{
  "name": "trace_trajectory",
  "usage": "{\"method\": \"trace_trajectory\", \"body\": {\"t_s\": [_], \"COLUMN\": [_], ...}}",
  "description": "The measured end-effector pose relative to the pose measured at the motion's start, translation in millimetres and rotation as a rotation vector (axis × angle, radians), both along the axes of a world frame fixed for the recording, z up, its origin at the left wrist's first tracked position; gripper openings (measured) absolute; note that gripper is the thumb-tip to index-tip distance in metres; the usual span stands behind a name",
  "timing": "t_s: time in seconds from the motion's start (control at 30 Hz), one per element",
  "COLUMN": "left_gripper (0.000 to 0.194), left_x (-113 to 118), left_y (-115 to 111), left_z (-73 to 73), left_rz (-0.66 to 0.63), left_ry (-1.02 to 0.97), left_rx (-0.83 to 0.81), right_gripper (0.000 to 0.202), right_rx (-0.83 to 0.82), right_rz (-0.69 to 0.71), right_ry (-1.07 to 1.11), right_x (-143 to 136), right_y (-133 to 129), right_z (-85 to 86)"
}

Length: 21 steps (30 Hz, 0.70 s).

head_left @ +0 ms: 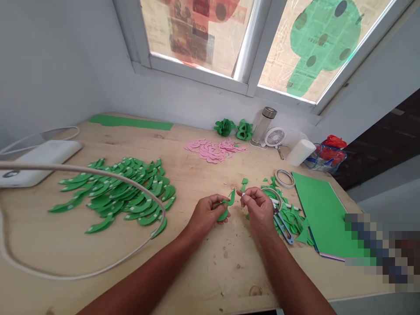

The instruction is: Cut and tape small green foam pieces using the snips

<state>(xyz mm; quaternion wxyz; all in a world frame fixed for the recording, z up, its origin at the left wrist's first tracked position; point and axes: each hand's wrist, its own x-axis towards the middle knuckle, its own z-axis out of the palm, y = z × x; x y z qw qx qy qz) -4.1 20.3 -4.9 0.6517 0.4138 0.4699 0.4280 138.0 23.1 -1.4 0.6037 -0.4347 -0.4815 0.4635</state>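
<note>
Hands met over bare wood near the table's front edge (203,302): left hand (206,215) pinched a green curved piece (229,204), right hand (259,208) pinched a small white strip (243,195). Green pile (121,192) lay well left, scissors (282,225) just right; open wood lay between.

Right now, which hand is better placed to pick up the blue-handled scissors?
The right hand. The blue-handled scissors lie on the wooden table just beside it, while the left hand holds a curved green foam piece farther away.
</note>
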Motion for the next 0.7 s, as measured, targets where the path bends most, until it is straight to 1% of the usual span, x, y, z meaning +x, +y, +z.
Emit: {"method": "trace_trajectory", "body": {"t_s": [0.1,0.23,0.33,0.47,0.6,0.7], "left_gripper": [0.019,0.016,0.018,0.017,0.007,0.011], "left_x": [0,1,2,4,6,5], "left_y": [-2,-7,-10,-10,-10,-10], "left_z": [-2.8,-7.7,-8.1,-1.1,5.9,7.5], "left_rz": [-0.017,-0.084,-0.12,-0.129,-0.138,-0.117], "left_ry": [0.046,0.148,0.156,0.048,-0.059,-0.091], "left_rx": [0.059,0.214,0.267,0.187,0.086,0.037], "right_gripper": [0.012,0.01,0.01,0.01,0.009,0.009], "right_rx": [-0.009,-0.023,-0.027,-0.037,-0.032,-0.02], "right_rz": [0.007,0.02,0.042,0.066,0.094,0.124], "right_ry": [0.006,0.025,0.045,0.054,0.035,0.019], "right_x": [-2,-5,-6,-7,-9,-10], "right_y": [-2,-4,-5,-7,-9,-10], "right_z": [0.4,2.3,3.7,5.0,5.7,4.0]}}
